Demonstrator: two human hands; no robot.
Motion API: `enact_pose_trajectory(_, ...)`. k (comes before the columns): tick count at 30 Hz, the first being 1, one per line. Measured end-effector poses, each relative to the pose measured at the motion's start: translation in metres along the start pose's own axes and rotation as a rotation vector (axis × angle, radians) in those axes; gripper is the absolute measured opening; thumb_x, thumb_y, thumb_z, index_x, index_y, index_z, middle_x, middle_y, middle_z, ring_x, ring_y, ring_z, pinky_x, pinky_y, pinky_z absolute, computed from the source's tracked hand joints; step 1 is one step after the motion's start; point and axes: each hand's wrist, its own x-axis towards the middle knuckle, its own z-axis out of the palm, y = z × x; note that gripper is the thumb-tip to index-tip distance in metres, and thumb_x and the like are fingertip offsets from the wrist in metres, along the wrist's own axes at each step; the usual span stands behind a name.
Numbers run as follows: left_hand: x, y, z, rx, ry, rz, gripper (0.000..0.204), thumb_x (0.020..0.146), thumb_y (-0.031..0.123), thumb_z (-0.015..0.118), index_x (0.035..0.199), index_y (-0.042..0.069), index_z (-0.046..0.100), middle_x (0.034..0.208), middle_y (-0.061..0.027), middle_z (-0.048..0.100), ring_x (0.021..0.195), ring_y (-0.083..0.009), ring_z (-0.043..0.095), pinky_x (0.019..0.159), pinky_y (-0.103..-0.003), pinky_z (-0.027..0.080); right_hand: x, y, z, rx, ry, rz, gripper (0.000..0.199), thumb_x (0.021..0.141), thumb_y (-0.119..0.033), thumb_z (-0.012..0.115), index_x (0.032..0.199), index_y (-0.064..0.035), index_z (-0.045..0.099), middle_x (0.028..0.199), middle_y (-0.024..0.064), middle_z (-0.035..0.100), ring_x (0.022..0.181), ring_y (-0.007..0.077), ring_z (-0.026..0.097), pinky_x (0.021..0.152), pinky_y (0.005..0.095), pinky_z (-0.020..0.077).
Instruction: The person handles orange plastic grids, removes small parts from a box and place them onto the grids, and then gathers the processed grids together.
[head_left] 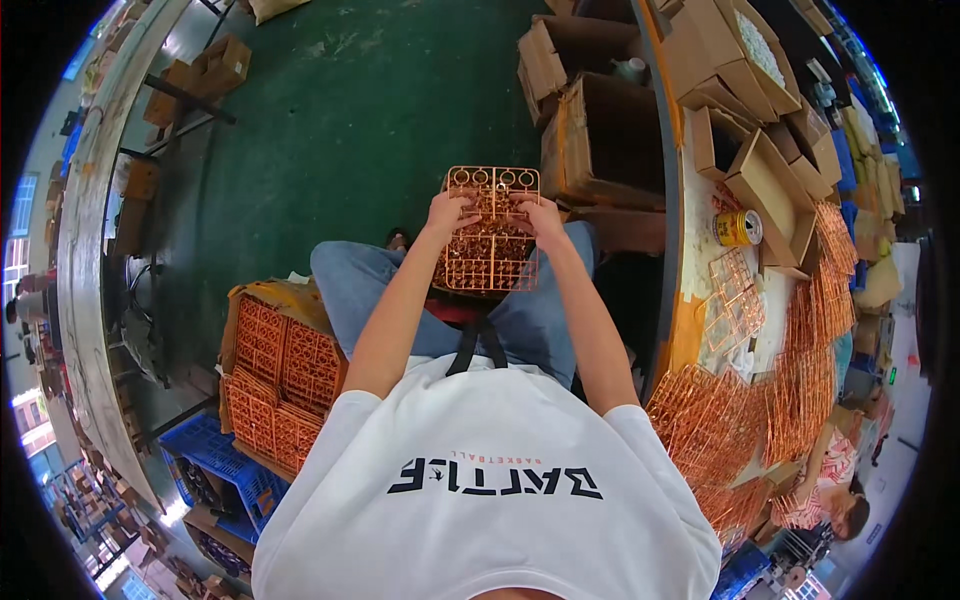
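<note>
A copper-coloured plastic frame of small parts (490, 232) is held over my lap, above my jeans. My left hand (447, 213) grips its left side near the top, fingers curled onto the grid. My right hand (540, 217) grips its right side the same way. The top row of ring shapes on the frame sticks out beyond both hands. Both forearms reach forward from my white shirt.
A cardboard box (280, 375) full of copper frames stands at my left on a blue crate (225, 465). The workbench (690, 270) at right carries heaps of copper frames (790, 390), open cardboard boxes (770, 170) and a yellow can (738, 228). Another person (835, 490) sits at lower right.
</note>
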Motion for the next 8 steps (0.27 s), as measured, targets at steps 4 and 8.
enact_pose_trajectory(4, 0.009, 0.001, -0.006, 0.015, 0.016, -0.047, 0.024, 0.086, 0.005, 0.051, 0.109, 0.001, 0.055, 0.107, -0.0095, 0.056, 0.098, -0.0210, 0.056, 0.081, -0.037, 0.054, 0.012, 0.001, 0.002, -0.001, -0.026, -0.030, 0.022, 0.087, -0.005, 0.050, 0.107, -0.0010, 0.059, 0.109, 0.0070, 0.056, 0.092, 0.0204, 0.058, 0.076, 0.0334, 0.0558)
enact_pose_trajectory(8, 0.009, 0.014, -0.006, 0.174, 0.034, -0.135, 0.033, 0.085, 0.023, 0.057, 0.117, 0.013, 0.055, 0.140, -0.0115, 0.032, 0.133, -0.0253, 0.025, 0.102, -0.050, 0.033, 0.023, -0.007, 0.001, -0.091, -0.036, 0.176, 0.053, 0.087, -0.018, 0.056, 0.136, -0.0175, 0.036, 0.138, 0.0055, 0.031, 0.117, 0.0312, 0.041, 0.079, 0.0435, 0.0541)
